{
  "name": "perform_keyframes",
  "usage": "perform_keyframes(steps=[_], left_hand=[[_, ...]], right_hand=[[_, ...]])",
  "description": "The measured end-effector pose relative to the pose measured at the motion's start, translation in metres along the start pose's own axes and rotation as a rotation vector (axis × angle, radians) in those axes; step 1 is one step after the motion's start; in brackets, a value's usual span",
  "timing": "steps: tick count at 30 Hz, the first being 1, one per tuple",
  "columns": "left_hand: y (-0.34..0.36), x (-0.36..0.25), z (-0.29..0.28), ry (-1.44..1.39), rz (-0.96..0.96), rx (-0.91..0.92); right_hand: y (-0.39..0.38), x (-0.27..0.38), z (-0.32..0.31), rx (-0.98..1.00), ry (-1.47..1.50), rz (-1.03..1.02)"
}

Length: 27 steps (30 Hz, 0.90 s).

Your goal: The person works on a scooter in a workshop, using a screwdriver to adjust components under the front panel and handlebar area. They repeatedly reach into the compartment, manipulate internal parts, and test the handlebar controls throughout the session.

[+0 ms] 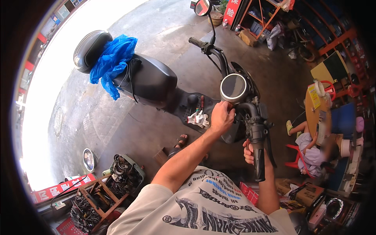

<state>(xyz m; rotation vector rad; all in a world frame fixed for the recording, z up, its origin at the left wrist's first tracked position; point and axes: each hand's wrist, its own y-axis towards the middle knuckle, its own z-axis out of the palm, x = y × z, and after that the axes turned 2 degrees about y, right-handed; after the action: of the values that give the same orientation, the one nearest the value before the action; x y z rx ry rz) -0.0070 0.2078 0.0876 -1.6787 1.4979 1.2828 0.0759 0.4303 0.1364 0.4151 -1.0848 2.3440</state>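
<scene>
A black scooter with a round gauge (234,87) on its handlebar (256,129) stands in front of me. My left hand (222,117) is closed at the gauge's near edge, its fingertips tucked under the rim; what they grip is hidden. Beneath the near black handlebar grip (259,162), my right hand (248,152) is curled with fingers bent. The grip hides part of that hand and whatever it holds. White work gloves (198,119) lie on the scooter's footboard (182,103), beside a red-handled tool (202,102).
Blue plastic (113,58) drapes over the scooter seat (152,78). A mirror (203,7) rises from the far handlebar. At right, a person (311,150) sits on a red chair by a round table (313,105). Crates of parts (102,197) stand lower left, boxes (307,194) lower right.
</scene>
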Motion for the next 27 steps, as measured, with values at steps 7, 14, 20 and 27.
perform_keyframes(steps=[7,14,20,27], left_hand=[[0.001,-0.006,0.000,-0.204,-0.278,0.097],[0.005,-0.002,0.004,-0.260,-0.419,0.122],[-0.001,0.022,0.024,-0.425,-0.411,0.173],[-0.016,0.046,-0.015,-0.726,-0.641,0.302]], right_hand=[[0.018,-0.025,0.002,0.015,0.036,-0.013],[-0.030,-0.074,-0.012,-0.177,0.114,-0.057],[-0.091,-0.133,-0.050,-0.294,0.312,-0.039],[-0.072,-0.149,-0.033,-0.240,0.043,0.103]])
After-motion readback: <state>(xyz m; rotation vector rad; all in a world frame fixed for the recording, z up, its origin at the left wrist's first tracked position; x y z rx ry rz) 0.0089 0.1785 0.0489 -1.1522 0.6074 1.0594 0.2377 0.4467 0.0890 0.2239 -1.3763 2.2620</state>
